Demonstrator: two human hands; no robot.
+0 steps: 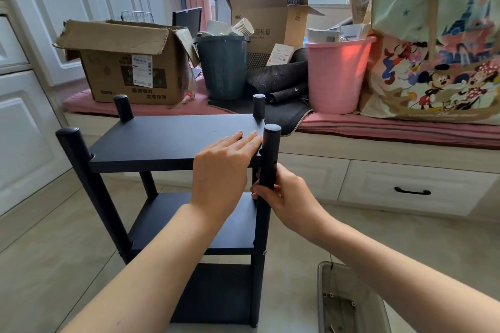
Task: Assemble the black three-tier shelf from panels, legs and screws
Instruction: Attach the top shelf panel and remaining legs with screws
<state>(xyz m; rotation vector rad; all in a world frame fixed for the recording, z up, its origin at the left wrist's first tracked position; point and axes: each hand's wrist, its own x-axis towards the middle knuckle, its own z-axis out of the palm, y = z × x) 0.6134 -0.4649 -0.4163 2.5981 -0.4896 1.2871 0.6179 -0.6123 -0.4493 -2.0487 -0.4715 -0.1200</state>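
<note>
A single head-worn wide-angle camera is looking forward and steeply down, sitting close above the black three-tier wooden shelf (173,138) at frame centre, with the cluttered pink-cushioned window bench (378,127) crossing the upper half

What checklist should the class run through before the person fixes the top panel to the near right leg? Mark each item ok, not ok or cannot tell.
1. Top panel pressed down under the flat left hand: ok.
2. Near right leg gripped by the right hand: ok.
3. All four legs stand above the top panel: ok.
4. Middle panel and bottom panel in place: ok.
5. Leg's side hole lined up with the panel edge: cannot tell.
6. Screws in the tray on the floor within reach: ok.
</note>
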